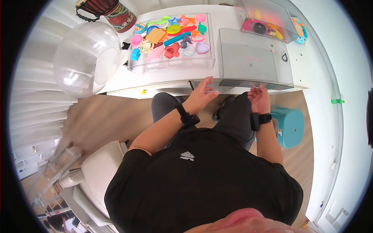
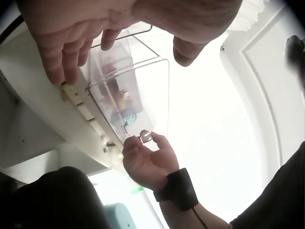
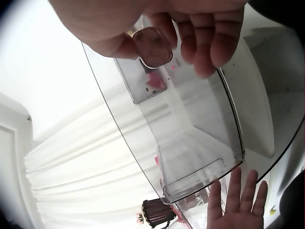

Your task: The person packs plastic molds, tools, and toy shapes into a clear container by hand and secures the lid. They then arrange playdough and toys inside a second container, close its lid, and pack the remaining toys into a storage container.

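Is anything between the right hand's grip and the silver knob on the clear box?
Nothing visible: the right hand has its grip directly on the silver knob at the clear box's front. The left hand hangs apart, off to the side.

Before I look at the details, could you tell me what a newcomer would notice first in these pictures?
The colourful toys, crowded toward the left of the white table, would probably catch the eye first. Next might come the big clear sphere left of them, with a patterned drum beyond it. At the near edge of a clear plastic box, the right hand pinches a shiny knob.
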The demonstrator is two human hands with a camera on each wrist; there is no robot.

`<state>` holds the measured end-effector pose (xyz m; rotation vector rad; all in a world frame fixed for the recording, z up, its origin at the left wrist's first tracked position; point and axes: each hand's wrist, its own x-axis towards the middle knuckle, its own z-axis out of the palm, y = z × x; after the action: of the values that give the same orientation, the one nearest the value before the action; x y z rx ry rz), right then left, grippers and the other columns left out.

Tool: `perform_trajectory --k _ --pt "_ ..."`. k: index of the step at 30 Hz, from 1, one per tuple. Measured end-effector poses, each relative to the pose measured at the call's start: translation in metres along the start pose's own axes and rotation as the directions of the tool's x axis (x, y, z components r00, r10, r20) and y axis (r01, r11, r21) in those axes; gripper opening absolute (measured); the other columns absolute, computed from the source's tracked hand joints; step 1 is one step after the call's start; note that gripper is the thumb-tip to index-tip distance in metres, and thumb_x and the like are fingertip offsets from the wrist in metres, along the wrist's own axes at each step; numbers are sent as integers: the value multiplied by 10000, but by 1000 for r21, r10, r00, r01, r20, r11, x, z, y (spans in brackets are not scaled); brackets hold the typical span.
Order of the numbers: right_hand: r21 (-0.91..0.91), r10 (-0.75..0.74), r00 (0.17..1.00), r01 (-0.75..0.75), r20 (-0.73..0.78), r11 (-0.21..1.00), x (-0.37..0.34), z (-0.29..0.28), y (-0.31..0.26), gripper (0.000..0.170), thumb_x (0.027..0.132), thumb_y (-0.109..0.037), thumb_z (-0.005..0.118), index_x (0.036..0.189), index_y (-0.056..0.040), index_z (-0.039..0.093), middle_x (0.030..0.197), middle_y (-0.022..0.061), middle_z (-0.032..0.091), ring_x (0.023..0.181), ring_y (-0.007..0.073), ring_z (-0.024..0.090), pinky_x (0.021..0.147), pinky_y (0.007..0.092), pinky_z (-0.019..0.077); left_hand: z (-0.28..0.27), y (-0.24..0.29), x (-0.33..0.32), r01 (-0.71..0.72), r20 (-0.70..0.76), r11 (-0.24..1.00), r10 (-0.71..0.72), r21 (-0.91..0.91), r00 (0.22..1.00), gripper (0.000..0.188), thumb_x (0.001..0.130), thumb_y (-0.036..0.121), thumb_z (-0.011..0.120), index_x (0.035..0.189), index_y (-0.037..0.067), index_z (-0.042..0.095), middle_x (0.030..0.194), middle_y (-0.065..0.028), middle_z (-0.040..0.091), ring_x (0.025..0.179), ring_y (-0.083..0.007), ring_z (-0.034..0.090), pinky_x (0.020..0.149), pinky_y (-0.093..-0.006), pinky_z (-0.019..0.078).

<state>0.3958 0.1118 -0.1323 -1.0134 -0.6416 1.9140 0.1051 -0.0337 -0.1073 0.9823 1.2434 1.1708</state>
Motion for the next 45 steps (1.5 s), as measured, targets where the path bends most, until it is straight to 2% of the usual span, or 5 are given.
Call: perform_trajectory --k 12,21,25,30,45 --pt "49 -18 1000 18 1 999 5 -1 4 275 1029 -312 618 1000 -40 646 919 114 702 834 274 701 738 406 571 14 29 14 39 28 996 -36 -82 999 773 1075 382 608 1639 15 226 1667 -242 319 1546 -309 329 1235 -429 317" --pt "94 -6 998 0 59 996 11 -3 7 274 1050 -330 603 1020 -63 652 936 106 708 867 285 708 758 415 573 17 22 17 -16 21 998 17 -58 1000 754 1060 388 635 1609 -1 295 1607 -217 417 1460 -327 466 1195 -417 377" --pt "90 -6 999 3 40 996 13 3 8 273 1053 -340 607 1039 -69 635 942 106 699 863 287 709 753 417 574 12 23 5 31 16 995 -29 -92 999 634 1088 312 581 1584 -13 358 1624 -174 402 1514 -282 376 1237 -416 312" --pt "84 -16 998 12 55 996 17 10 9 266 1058 -344 617 1064 -79 622 959 108 691 854 282 711 730 408 579 -7 -1 -10 19 -22 990 -22 -139 1000 465 1096 238 564 1491 11 475 1425 -111 584 1268 -201 591 1084 -350 454" --pt "61 -80 991 73 105 995 40 36 10 257 1042 -334 650 1069 -82 612 937 100 673 813 272 708 698 392 586 -23 -38 -61 131 -89 969 -153 -212 984 251 1075 149 593 1287 20 630 1161 -66 698 1037 -152 665 927 -294 518"
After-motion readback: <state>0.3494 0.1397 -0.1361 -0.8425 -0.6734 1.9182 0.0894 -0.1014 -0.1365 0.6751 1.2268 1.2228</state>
